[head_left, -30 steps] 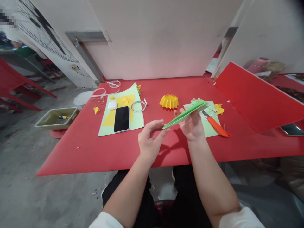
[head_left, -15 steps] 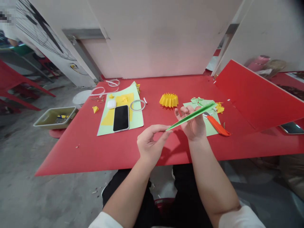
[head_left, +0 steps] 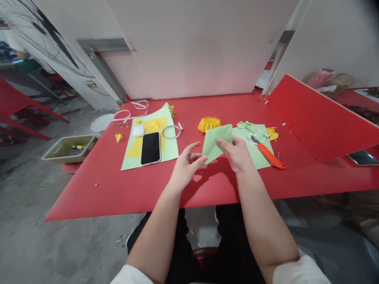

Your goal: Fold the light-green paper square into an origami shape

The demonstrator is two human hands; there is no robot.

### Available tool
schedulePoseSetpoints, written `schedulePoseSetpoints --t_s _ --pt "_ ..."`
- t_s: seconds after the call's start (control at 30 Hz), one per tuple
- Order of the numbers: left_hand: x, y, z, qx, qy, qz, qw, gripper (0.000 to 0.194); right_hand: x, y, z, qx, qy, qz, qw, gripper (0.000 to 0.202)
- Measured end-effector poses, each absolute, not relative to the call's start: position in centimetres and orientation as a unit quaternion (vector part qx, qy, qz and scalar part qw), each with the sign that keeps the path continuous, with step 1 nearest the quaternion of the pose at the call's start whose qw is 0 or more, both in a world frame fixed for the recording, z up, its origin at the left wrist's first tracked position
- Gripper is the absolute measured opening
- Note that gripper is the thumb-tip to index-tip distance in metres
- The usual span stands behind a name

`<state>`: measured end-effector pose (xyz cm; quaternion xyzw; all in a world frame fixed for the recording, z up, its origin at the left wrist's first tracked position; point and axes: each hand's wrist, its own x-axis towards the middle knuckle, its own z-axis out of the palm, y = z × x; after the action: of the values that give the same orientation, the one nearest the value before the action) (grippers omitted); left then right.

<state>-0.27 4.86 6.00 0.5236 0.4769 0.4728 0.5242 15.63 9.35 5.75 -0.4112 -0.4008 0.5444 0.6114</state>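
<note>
A folded light green paper [head_left: 215, 142] is held up above the red table, its broad face towards me. My right hand [head_left: 238, 154] pinches its right side, thumb on the near face. My left hand [head_left: 187, 163] is at its lower left corner, thumb and fingers around that edge; the exact contact is small to see. Just behind the paper stands a pleated yellow paper piece [head_left: 209, 123], partly covered by it. Right of my right hand, an orange-handled cutter [head_left: 271, 156] lies over a light green sheet [head_left: 259, 161] with green scraps.
On the left of the red table [head_left: 118, 195], a phone [head_left: 151, 148], a white case [head_left: 139, 131] and a tape ring [head_left: 171, 132] lie on or beside green and yellow sheets. A red board [head_left: 322, 118] leans at right. A bin [head_left: 69, 149] stands left.
The green paper has turned from edge-on to broad face towards me and moved left. My right hand has turned over, its thumb now on the paper. My left hand has shifted slightly left.
</note>
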Motion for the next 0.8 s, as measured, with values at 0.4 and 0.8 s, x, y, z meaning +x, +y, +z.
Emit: schedulePoseSetpoints --t_s 0.4,0.8 --pt "-0.1 5.4 4.9 0.453 0.536 0.498 0.509 0.030 13.3 8.9 4.4 -0.429 -0.445 0.591 0.518 0.026" --pt "-0.9 4.3 4.3 0.529 0.510 0.380 0.562 0.045 17.3 8.8 4.1 -0.468 -0.502 0.562 0.462 0.025"
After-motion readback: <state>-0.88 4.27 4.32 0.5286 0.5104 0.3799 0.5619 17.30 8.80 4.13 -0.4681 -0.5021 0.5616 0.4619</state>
